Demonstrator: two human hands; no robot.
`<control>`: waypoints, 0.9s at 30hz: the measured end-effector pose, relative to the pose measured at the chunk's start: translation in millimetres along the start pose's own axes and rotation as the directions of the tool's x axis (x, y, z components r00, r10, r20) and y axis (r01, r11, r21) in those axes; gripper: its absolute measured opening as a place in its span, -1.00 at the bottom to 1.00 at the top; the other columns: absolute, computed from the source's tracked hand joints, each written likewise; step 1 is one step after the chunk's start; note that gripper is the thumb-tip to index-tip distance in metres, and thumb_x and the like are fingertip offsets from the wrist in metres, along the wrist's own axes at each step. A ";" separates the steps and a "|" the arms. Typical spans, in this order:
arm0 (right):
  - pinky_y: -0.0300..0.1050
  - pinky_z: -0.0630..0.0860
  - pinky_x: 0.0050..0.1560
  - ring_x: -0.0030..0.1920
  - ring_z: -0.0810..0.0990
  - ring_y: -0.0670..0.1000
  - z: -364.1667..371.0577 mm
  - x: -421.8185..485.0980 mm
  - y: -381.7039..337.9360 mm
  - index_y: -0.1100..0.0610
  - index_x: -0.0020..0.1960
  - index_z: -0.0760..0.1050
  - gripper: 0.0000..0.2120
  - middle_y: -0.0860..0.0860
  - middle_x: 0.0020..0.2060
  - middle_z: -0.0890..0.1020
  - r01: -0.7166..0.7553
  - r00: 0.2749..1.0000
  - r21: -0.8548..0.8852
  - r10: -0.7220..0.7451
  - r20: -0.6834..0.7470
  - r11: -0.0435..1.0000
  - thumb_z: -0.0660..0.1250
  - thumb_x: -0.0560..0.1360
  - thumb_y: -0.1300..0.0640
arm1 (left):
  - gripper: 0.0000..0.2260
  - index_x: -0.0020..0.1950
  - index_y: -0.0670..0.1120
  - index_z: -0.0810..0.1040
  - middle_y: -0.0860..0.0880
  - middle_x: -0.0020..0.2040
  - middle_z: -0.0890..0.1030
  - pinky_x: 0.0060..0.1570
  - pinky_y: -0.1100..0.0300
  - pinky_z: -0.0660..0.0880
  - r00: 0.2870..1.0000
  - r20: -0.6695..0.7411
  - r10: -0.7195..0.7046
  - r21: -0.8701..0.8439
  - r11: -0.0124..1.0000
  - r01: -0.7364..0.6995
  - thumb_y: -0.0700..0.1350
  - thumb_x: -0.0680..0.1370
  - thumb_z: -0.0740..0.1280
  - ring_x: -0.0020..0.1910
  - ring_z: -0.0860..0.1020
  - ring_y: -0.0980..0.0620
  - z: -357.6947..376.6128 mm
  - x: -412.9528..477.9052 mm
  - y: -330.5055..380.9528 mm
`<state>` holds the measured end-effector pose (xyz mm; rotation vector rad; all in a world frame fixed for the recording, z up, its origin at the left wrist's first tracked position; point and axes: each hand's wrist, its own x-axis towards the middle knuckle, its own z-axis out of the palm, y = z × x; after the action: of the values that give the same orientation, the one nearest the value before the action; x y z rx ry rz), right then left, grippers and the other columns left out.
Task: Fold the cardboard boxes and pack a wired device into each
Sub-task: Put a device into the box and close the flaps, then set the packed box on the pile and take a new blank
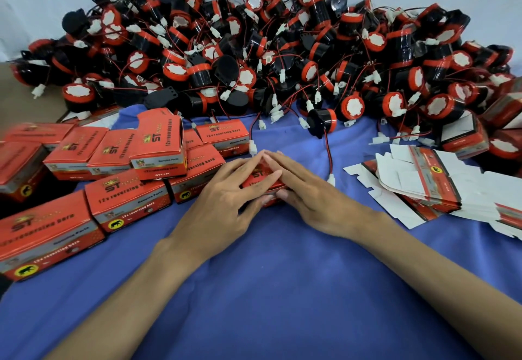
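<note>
Both hands meet over one red box (261, 176) in the middle of the table, which is covered with a blue cloth (268, 280). The left hand (226, 187) and the right hand (306, 190) lie with straight fingers flat across the top of the box, fingertips touching at its far edge. Their thumbs press against the near face, so the box is gripped between them from both sides. It sits on the cloth and most of it is hidden under the fingers.

To the left stand the folded boxes (127, 198), red with black lettering, packed close in rows. One of them, an open-ended box (159, 145), rests on top of the others. To the right lies a loose heap of flat cartons (418, 187), their white insides up.

Across the far side runs a big pile of wired devices (254, 49), black drums with red rims, thin red wires and white plugs all tangled together. A single device (322, 122) sits just in front of the pile, its wire trailing near to a white plug (331, 180) beside the right hand.
</note>
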<state>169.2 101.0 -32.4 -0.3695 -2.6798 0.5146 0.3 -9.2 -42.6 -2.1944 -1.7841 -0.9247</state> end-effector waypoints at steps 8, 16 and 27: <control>0.20 0.45 0.19 0.25 0.51 0.26 -35.4 -36.4 16.1 0.34 0.30 0.46 -0.57 0.24 0.30 0.49 -0.387 0.844 -0.464 0.103 -0.527 0.797 0.19 0.55 0.08 | -0.65 0.07 -0.12 0.69 -0.14 -0.07 0.54 -0.11 -0.06 0.50 0.985 -0.171 -0.031 0.129 0.990 0.053 0.07 0.45 0.32 -0.11 0.50 -0.14 -10.4 0.2 12.0; 0.09 0.40 0.21 0.26 0.44 0.28 -53.7 -54.4 45.4 0.32 0.20 0.45 -0.48 0.32 0.20 0.48 -0.833 0.490 -0.477 0.775 -0.400 0.280 0.09 0.56 -0.11 | -0.70 -0.02 -0.16 0.59 -0.10 0.02 0.57 0.26 -0.23 0.38 0.973 -0.181 -0.144 0.257 0.948 0.188 0.03 0.44 0.26 0.03 0.58 -0.14 -14.2 -0.1 0.2; -0.01 0.42 -0.07 0.04 0.57 0.26 -57.6 -55.8 35.1 0.26 -0.01 0.56 -0.59 0.22 0.01 0.60 -0.773 0.596 -0.527 0.689 -0.412 0.353 0.09 0.59 -0.03 | -0.70 0.16 -0.08 0.63 -0.09 0.15 0.60 0.26 -0.23 0.34 0.936 -0.215 -0.278 0.347 0.874 0.340 0.02 0.49 0.36 0.13 0.58 -0.16 -9.8 1.2 -8.8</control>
<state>249.3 131.8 -14.9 -1.8244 -2.3193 -0.3250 -11.2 -10.6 -36.3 -1.5836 -2.0671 -0.7054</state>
